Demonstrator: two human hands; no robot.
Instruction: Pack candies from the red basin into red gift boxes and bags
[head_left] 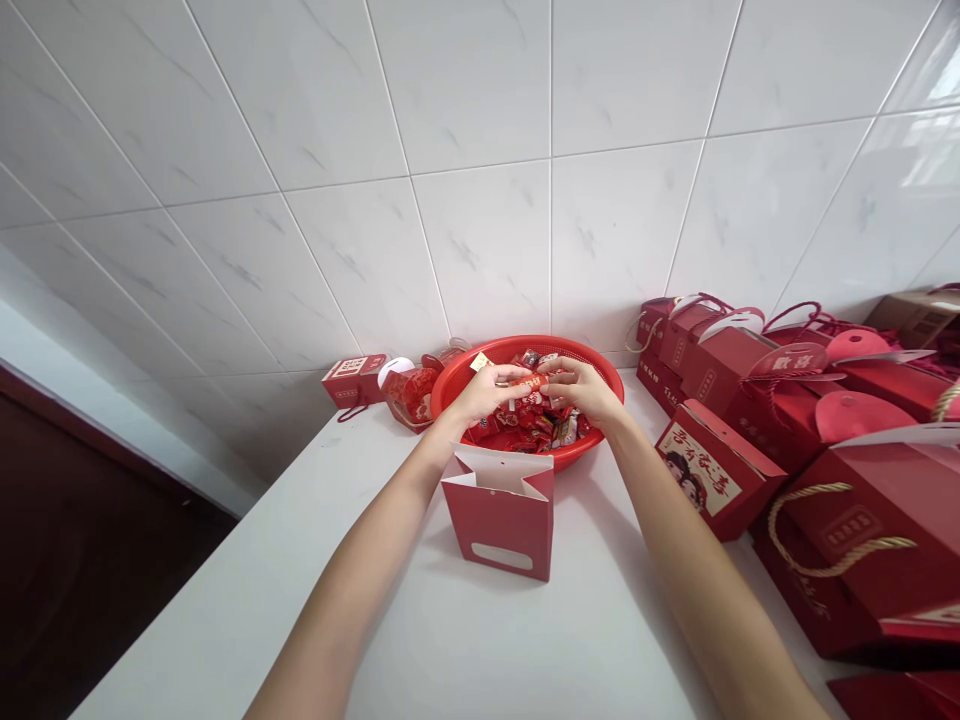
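A red plastic basket [594, 352] full of wrapped sweets [525, 425] stands against the tiled wall. Over the sweets, my left hand [489, 392] and my right hand [581, 390] hold a small red-orange packet [531, 384] between them, with the fingers of both closed on it. In front of the basket, between my forearms, a red paper box [502, 515] stands upright with its top open and a pale oval on its near face. What lies inside the box cannot be seen.
Many red gift boxes [862, 530] with rope handles crowd the right side of the white table [247, 590]. A small red box [354, 380] and a rounded red box [411, 395] stand left of the basket.
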